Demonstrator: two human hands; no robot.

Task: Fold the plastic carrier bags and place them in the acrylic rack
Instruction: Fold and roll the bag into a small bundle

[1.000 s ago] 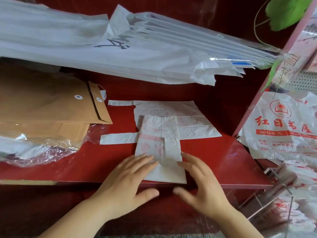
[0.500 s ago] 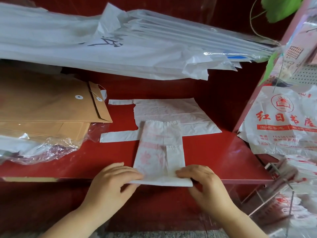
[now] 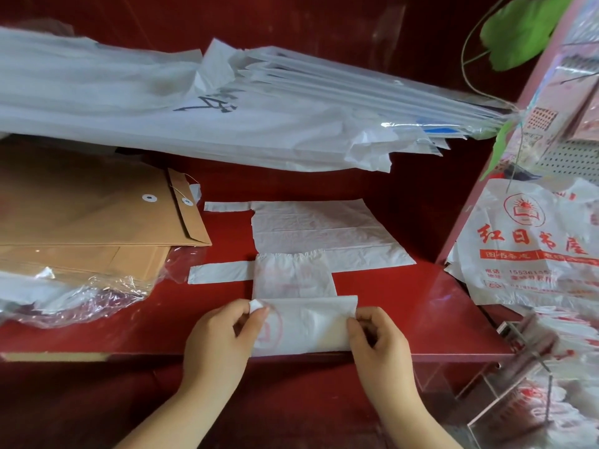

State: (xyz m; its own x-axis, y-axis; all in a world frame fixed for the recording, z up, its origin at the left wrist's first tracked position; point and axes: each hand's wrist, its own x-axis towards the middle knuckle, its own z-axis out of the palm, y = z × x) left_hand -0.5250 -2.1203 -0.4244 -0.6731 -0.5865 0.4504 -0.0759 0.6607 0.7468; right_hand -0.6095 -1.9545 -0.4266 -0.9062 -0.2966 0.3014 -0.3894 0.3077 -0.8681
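White printed plastic carrier bag [image 3: 301,328], already a narrow strip, lies at the near edge of the red table [image 3: 129,332]. The left hand [image 3: 220,338] and right hand [image 3: 376,338] each pinch a corner, turning its end over. Another flat white bag [image 3: 317,228] waits unfolded; the clear acrylic rack [image 3: 505,393] appears partly filled.

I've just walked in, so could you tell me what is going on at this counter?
A person is folding a white carrier bag on the red counter. The left hand and the right hand each pinch a corner of its near end, lifted and turned over toward the far end. A second bag lies flat behind it. The acrylic rack stands at the right.
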